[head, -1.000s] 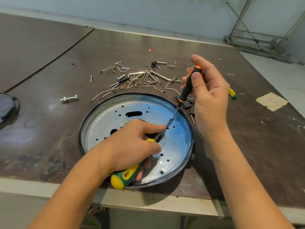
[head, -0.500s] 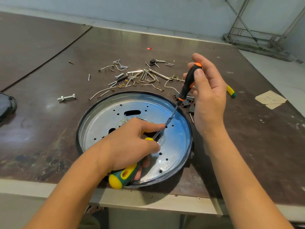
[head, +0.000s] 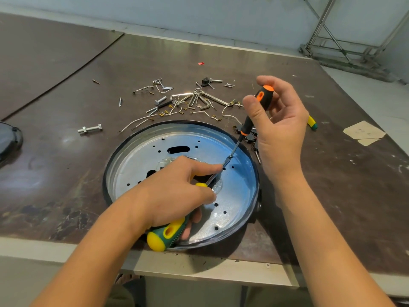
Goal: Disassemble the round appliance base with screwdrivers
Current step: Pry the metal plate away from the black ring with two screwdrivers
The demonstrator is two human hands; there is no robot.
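The round appliance base (head: 240, 191) is set on the desk (head: 332, 196) close to its near edge, open side up, so that a shiny perforated metal plate inside a dark rim is seen. The left hand (head: 174, 193) is laid over the middle of the plate, and a green-and-yellow screwdriver (head: 168, 234) is gripped in it: the fingers (head: 205, 168) are curled round the handle, except the forefinger, which is stretched forward along the shaft. The butt of that handle is seen above the near rim. The right hand (head: 281, 129) is held above the far right rim, and an orange-and-black screwdriver (head: 263, 100) is pinched near its top between the thumb and the fingertips, the remaining fingers being loosely bent. Its shaft is slanted down and to the left into the base, the tip being placed just beside the left forefinger; whether the plate is touched cannot be told. Behind the base a scatter of screws, hex keys and wire pieces (head: 188, 103) is spread over the desk. A bolt (head: 89, 129) is lain apart to the left, a dark rounded object (head: 8, 140) is cut off at the left edge, and scraps of paper (head: 363, 132) are seen at the right.
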